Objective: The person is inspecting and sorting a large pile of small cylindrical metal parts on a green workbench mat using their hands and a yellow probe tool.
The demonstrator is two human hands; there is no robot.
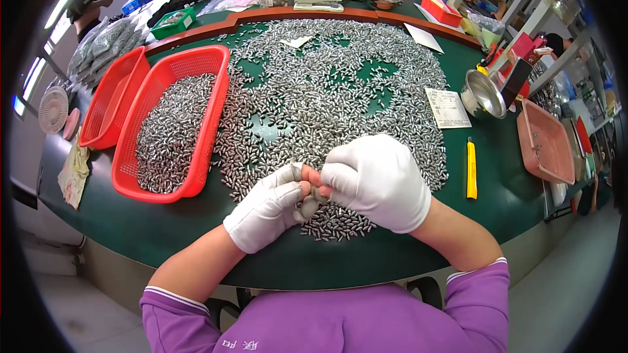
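Both my hands wear white gloves with some bare fingertips and meet over the near edge of a wide spread of small silvery metal parts [327, 98]. My left hand [271, 206] has its fingers curled, thumb and forefinger pinched together. My right hand [376, 183] is closed too, its fingertips touching those of the left. Whatever sits between the fingertips is too small and too covered to make out. Left of the spread, a red perforated basket [224, 91] holds a heap of the same parts.
A second red basket [108, 104] stands farther left. A yellow cutter knife [471, 170], a printed slip [448, 108] and a steel bowl [484, 95] lie at the right. A pink basket [546, 144] sits beyond. Brown wooden edging [281, 14] bounds the far side. Other people are behind.
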